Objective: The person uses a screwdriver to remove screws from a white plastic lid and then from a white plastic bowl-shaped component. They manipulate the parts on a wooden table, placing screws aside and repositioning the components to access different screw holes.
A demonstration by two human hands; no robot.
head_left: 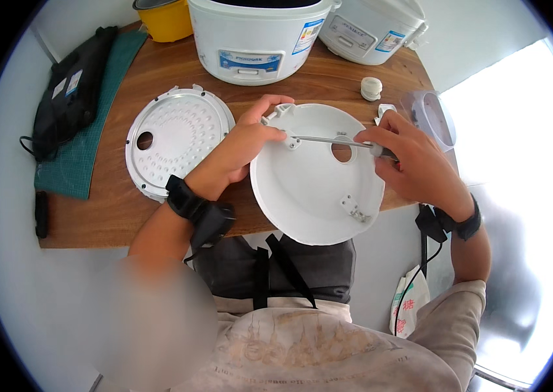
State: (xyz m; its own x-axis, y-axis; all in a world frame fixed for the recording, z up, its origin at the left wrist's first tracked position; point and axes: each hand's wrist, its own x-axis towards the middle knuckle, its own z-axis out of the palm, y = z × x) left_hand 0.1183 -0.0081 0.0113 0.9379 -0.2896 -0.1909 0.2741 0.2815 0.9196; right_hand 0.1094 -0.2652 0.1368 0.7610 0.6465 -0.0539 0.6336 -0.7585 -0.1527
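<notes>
My left hand grips the upper left rim of a round white plastic lid, tilted over the table's front edge. The thumb lies along its inner face, close to a small bracket with screws. In my right hand is a screwdriver, held by its grey handle. Its metal shaft reaches left across the lid's round hole, and the tip is at the bracket by my left thumb. To the left lies a dimpled round metal plate with one hole, partly behind my left forearm.
White rice cooker bodies stand at the back beside a yellow pot. A small white cap and a clear plastic container sit at the right. A black bag rests on a green cutting mat at the left.
</notes>
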